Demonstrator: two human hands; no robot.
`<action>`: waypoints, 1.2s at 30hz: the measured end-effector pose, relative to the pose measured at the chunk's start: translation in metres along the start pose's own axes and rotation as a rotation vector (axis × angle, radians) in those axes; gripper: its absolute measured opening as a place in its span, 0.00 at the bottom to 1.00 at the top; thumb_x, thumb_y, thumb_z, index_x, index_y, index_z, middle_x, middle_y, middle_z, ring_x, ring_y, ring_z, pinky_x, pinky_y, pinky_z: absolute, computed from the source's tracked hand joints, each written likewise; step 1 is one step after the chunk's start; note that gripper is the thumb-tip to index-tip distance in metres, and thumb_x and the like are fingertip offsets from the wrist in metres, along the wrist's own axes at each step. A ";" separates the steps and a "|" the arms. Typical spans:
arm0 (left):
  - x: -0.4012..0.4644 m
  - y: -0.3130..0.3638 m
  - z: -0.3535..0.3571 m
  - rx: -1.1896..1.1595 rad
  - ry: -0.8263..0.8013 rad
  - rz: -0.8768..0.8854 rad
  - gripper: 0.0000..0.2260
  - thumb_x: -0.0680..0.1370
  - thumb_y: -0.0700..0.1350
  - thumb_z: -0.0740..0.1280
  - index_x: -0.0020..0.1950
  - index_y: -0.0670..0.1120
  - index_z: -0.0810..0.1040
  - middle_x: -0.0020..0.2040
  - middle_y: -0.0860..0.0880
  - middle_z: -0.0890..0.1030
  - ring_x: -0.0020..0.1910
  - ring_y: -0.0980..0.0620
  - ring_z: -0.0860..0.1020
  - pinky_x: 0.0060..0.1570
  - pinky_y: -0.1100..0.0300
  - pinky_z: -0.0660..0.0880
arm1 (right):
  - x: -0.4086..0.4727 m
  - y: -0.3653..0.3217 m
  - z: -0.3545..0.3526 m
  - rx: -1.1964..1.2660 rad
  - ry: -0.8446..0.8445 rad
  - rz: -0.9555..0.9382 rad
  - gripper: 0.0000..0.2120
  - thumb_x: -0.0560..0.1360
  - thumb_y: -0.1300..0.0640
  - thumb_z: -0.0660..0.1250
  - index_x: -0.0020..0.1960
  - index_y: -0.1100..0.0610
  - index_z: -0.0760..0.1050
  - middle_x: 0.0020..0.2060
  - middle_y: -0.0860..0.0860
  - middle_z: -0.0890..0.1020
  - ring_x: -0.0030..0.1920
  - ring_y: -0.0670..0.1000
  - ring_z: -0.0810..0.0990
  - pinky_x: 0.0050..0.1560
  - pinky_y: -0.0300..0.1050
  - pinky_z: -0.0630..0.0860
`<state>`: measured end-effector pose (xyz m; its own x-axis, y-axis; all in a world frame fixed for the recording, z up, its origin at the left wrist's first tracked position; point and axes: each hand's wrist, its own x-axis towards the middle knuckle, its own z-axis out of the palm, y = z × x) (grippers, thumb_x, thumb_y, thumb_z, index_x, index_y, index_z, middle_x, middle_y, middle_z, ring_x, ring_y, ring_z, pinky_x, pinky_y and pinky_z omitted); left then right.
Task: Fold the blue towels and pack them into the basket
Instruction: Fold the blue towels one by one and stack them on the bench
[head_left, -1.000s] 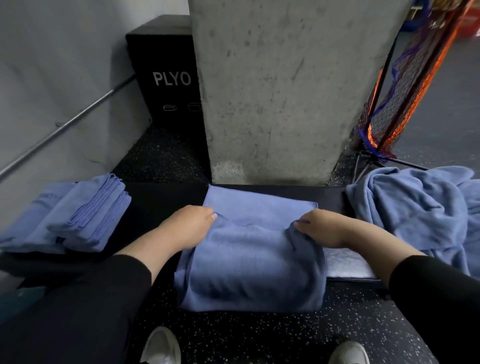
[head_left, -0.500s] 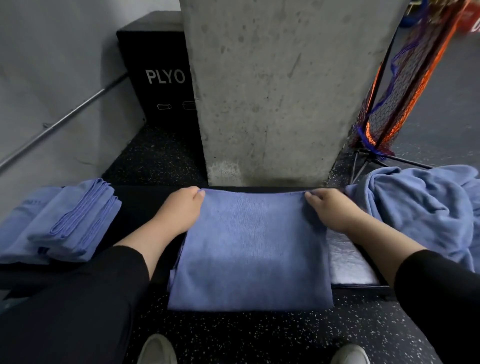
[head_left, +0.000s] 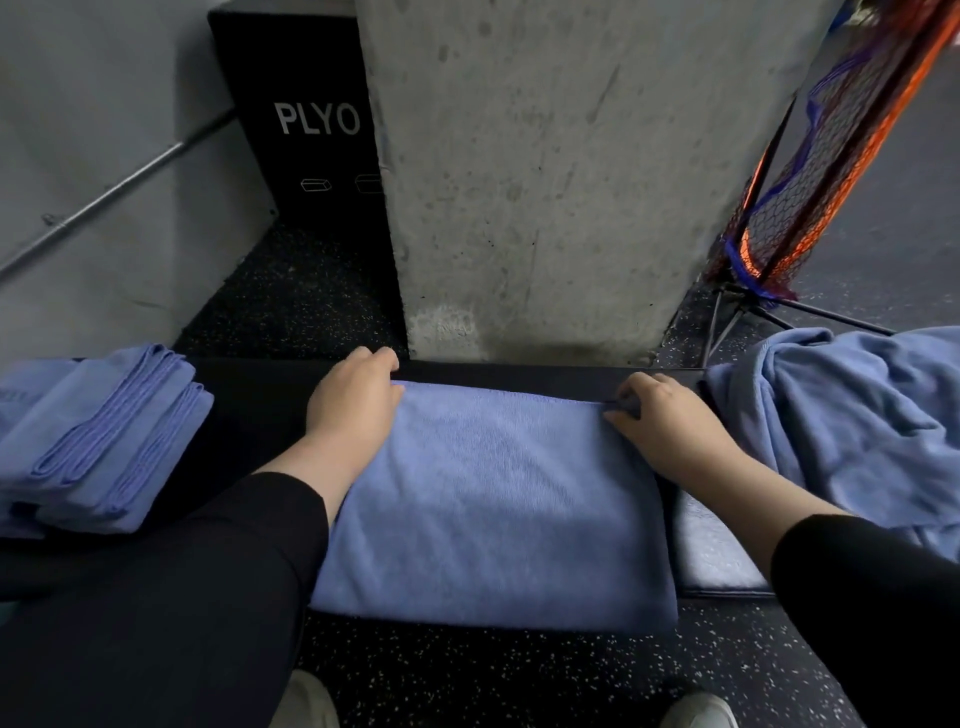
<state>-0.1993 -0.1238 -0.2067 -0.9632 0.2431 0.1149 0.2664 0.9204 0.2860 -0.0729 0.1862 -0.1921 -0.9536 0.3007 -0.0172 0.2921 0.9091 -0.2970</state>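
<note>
A blue towel (head_left: 493, 499) lies folded flat across a black padded bench (head_left: 260, 415), its near edge hanging over the front. My left hand (head_left: 353, 400) holds the towel's far left corner with curled fingers. My right hand (head_left: 660, 421) pinches the far right corner. A stack of folded blue towels (head_left: 98, 441) sits on the bench at the left. A heap of unfolded blue towels (head_left: 852, 431) lies at the right. No basket is in view.
A concrete pillar (head_left: 571, 182) rises just behind the bench. A black box marked PLYO (head_left: 311, 135) stands behind it at the left. An orange and blue net on a stand (head_left: 810, 171) leans at the right. Speckled black floor and my shoes are below.
Both hands carried the towel's near half up and over to the far edge, completing a fold. The towel now lies flat with both hands at its far corners.
</note>
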 end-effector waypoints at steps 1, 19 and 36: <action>-0.001 -0.001 0.001 0.034 -0.007 0.042 0.12 0.82 0.46 0.64 0.65 0.48 0.77 0.58 0.47 0.78 0.55 0.45 0.76 0.49 0.51 0.72 | 0.000 0.002 0.001 -0.018 -0.010 -0.005 0.15 0.77 0.47 0.69 0.58 0.55 0.78 0.54 0.55 0.78 0.54 0.60 0.79 0.53 0.52 0.76; -0.027 -0.003 -0.065 -0.526 0.006 0.004 0.07 0.82 0.46 0.66 0.45 0.49 0.80 0.42 0.50 0.81 0.41 0.53 0.77 0.37 0.60 0.69 | -0.012 -0.009 -0.054 0.247 0.082 0.005 0.09 0.75 0.54 0.73 0.40 0.54 0.76 0.34 0.50 0.78 0.38 0.53 0.75 0.37 0.46 0.67; -0.109 0.023 -0.223 -1.105 0.319 0.008 0.07 0.83 0.42 0.66 0.47 0.44 0.82 0.44 0.46 0.82 0.45 0.51 0.79 0.54 0.48 0.80 | -0.135 -0.074 -0.210 0.974 0.355 -0.223 0.12 0.78 0.54 0.71 0.39 0.52 0.70 0.33 0.49 0.74 0.34 0.45 0.72 0.36 0.36 0.72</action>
<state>-0.0801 -0.1971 -0.0009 -0.9503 0.0140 0.3110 0.3106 0.1097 0.9442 0.0494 0.1386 0.0324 -0.8563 0.3654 0.3649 -0.2219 0.3777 -0.8990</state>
